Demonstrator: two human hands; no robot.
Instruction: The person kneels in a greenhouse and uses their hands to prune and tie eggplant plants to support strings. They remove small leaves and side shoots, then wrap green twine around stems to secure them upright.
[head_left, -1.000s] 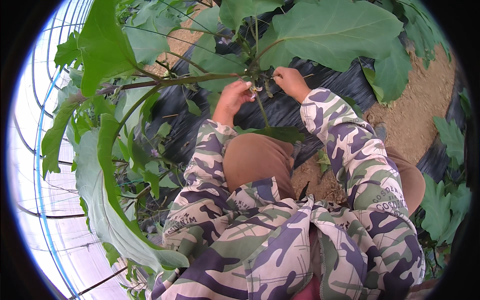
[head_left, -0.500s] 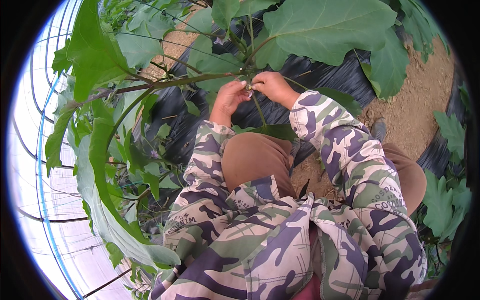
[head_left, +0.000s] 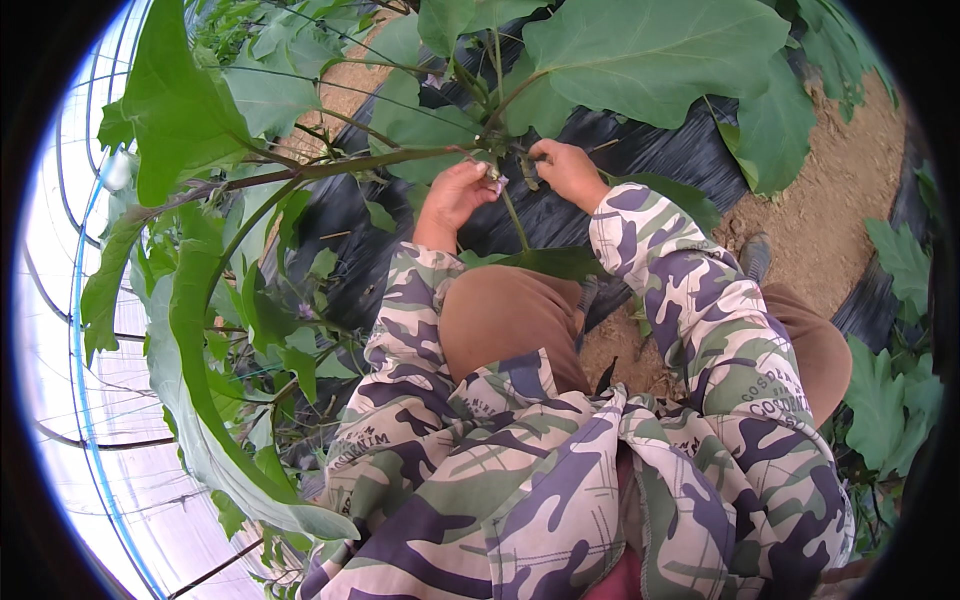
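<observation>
A small pale purple eggplant flower point(head_left: 499, 184) is pinched between the thumb and fingers of my left hand point(head_left: 452, 203), just under a thick purplish eggplant stem point(head_left: 380, 160). A short distance to the right, my right hand point(head_left: 570, 174) is closed, thumb against fingers. Something small and brownish shows at its fingertips, too small to name. Above both hands spreads a broad green eggplant leaf point(head_left: 655, 60). A thin green stalk point(head_left: 514, 218) runs down from the flower between the hands.
Black plastic mulch point(head_left: 640, 140) covers the bed, with a bare soil path point(head_left: 830, 215) at the right. A long curled leaf point(head_left: 190, 400) arches near my left arm. A thin dark string point(head_left: 400, 106) crosses above the hands. Translucent sheeting point(head_left: 110, 400) walls the left side.
My right hand has drawn away from the left to the right, opening a gap between them. My left hand stays at the flower, shifted only slightly.
</observation>
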